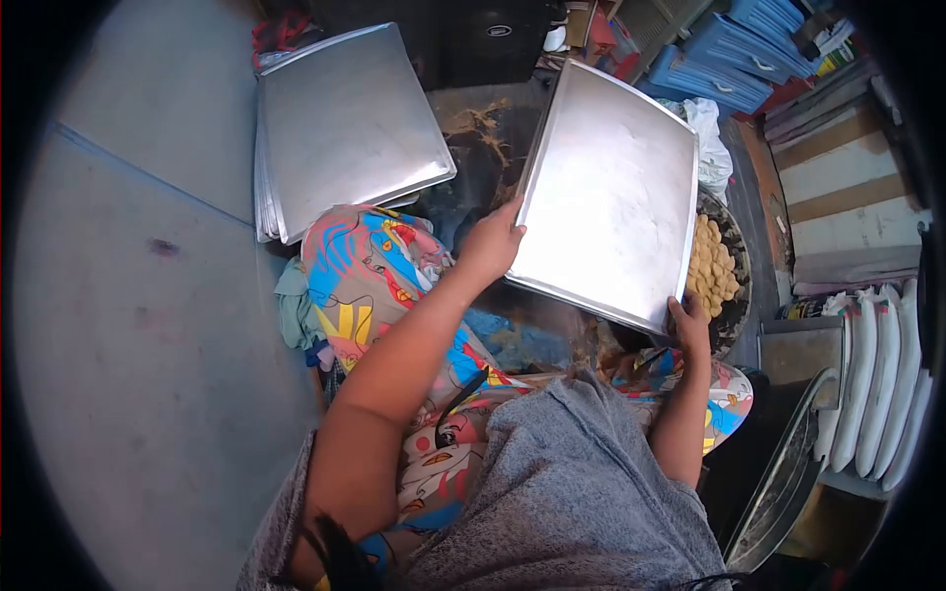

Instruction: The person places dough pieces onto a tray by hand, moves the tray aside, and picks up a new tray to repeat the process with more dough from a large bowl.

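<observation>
A shiny metal baking tray (611, 187) is tilted up in front of me over my lap. My left hand (493, 239) grips its left edge, thumb on the near face and fingers behind. At the lower right corner, my right hand (690, 323) is closed on the rim, with the other fingers partly hidden. Just beyond that hand, a round dark basin (734, 305) holds a heap of tan dough pieces (709, 261), partly covered by the tray. To the left, a stack of similar metal trays (350, 113) lies beside my knee.
Blue plastic drawers (724, 59) stand at the back right, near a white plastic bag (708, 143). Several filled white bags (872, 384) lean at the right, by a large dark round pan (783, 483). A dark box (463, 44) stands behind the trays. Grey floor (148, 325) extends left.
</observation>
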`<action>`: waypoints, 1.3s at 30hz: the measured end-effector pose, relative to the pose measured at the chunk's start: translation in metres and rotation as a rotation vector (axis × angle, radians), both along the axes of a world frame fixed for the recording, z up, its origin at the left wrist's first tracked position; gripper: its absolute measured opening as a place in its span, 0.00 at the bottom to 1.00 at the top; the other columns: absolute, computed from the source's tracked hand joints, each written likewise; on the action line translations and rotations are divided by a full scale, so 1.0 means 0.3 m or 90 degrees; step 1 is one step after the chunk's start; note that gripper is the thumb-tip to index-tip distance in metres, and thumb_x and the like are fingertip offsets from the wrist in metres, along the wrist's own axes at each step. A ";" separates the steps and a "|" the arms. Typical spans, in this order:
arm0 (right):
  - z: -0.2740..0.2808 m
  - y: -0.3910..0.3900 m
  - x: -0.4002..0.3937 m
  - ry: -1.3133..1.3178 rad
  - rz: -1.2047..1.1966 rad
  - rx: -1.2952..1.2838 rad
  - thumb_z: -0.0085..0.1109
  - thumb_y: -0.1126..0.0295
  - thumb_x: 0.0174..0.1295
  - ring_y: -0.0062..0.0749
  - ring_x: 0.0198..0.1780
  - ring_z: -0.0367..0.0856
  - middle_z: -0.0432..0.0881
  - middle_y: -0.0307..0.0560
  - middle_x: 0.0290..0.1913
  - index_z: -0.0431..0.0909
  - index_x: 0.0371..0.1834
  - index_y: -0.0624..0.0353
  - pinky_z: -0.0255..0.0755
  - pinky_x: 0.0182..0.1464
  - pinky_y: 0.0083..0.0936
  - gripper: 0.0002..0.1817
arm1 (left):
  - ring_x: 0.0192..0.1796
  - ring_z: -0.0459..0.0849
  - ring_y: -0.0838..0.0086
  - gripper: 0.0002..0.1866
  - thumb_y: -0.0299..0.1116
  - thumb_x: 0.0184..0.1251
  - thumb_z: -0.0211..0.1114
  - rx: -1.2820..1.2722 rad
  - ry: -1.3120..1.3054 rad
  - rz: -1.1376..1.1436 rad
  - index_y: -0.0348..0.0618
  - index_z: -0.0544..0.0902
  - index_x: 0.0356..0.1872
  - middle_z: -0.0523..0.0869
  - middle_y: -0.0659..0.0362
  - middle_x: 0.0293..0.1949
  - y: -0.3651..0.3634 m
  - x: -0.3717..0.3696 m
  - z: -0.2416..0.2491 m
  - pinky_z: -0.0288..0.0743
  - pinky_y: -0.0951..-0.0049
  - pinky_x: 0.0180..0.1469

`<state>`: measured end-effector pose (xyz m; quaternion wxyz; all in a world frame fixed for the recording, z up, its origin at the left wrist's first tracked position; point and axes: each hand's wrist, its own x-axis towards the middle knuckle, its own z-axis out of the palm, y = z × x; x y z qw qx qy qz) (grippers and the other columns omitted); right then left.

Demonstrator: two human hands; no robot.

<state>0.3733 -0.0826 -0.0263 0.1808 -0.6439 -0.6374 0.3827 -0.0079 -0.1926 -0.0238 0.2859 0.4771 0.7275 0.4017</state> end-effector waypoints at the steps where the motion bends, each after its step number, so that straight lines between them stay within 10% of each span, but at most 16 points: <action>1: 0.032 0.008 -0.013 -0.002 0.001 0.000 0.61 0.64 0.61 0.30 0.37 0.79 0.81 0.49 0.38 0.68 0.57 0.64 0.72 0.38 0.25 0.24 | 0.53 0.78 0.47 0.26 0.31 0.63 0.60 -0.009 -0.065 -0.021 0.42 0.68 0.64 0.80 0.39 0.50 0.002 -0.002 0.012 0.72 0.56 0.54; 5: 0.295 0.068 -0.149 -0.164 0.031 0.312 0.58 0.64 0.64 0.42 0.66 0.67 0.69 0.60 0.64 0.62 0.67 0.62 0.61 0.65 0.32 0.30 | 0.48 0.79 0.43 0.27 0.29 0.62 0.60 0.011 -0.079 -0.018 0.38 0.66 0.63 0.81 0.36 0.44 -0.001 0.018 0.032 0.72 0.52 0.51; 12: 0.786 0.042 -0.608 0.048 0.047 0.793 0.52 0.63 0.69 0.44 0.71 0.60 0.61 0.57 0.71 0.59 0.71 0.59 0.52 0.70 0.37 0.29 | 0.48 0.79 0.42 0.27 0.28 0.62 0.59 0.011 -0.074 -0.016 0.40 0.65 0.64 0.81 0.36 0.42 -0.017 0.028 0.041 0.72 0.53 0.49; 14: 0.548 0.246 -0.592 -0.149 0.060 0.783 0.52 0.64 0.68 0.47 0.72 0.57 0.58 0.58 0.72 0.57 0.71 0.58 0.50 0.71 0.39 0.30 | 0.50 0.78 0.44 0.25 0.27 0.62 0.59 -0.023 -0.073 -0.021 0.40 0.68 0.62 0.80 0.36 0.45 -0.016 0.022 0.059 0.72 0.54 0.51; 17: 0.009 0.253 -0.763 -0.458 0.202 0.364 0.37 0.39 0.66 0.50 0.77 0.42 0.48 0.60 0.75 0.51 0.74 0.57 0.35 0.73 0.52 0.41 | 0.51 0.79 0.46 0.22 0.27 0.62 0.59 -0.021 -0.037 -0.063 0.39 0.72 0.58 0.80 0.38 0.48 -0.009 0.017 0.021 0.73 0.57 0.52; 24: 0.014 0.245 -0.758 -0.387 0.218 0.377 0.41 0.40 0.66 0.48 0.77 0.43 0.50 0.58 0.75 0.50 0.74 0.57 0.32 0.74 0.52 0.42 | 0.43 0.81 0.55 0.16 0.30 0.63 0.59 0.151 -0.092 0.214 0.39 0.77 0.53 0.82 0.49 0.43 0.242 -0.088 -0.176 0.75 0.64 0.49; 29: 0.004 0.256 -0.755 -0.374 0.216 0.388 0.42 0.40 0.65 0.48 0.76 0.44 0.51 0.56 0.75 0.51 0.74 0.56 0.33 0.74 0.51 0.41 | 0.36 0.80 0.75 0.15 0.30 0.68 0.58 -0.066 -0.846 0.053 0.37 0.78 0.53 0.83 0.60 0.39 0.299 -0.146 -0.262 0.75 0.74 0.41; 39: 0.009 0.249 -0.740 -0.349 0.230 0.403 0.45 0.44 0.66 0.50 0.76 0.46 0.52 0.58 0.74 0.53 0.73 0.56 0.35 0.73 0.51 0.38 | 0.35 0.79 0.79 0.12 0.32 0.63 0.64 -0.043 -0.749 -0.032 0.39 0.82 0.45 0.84 0.62 0.36 0.313 -0.176 -0.249 0.74 0.77 0.38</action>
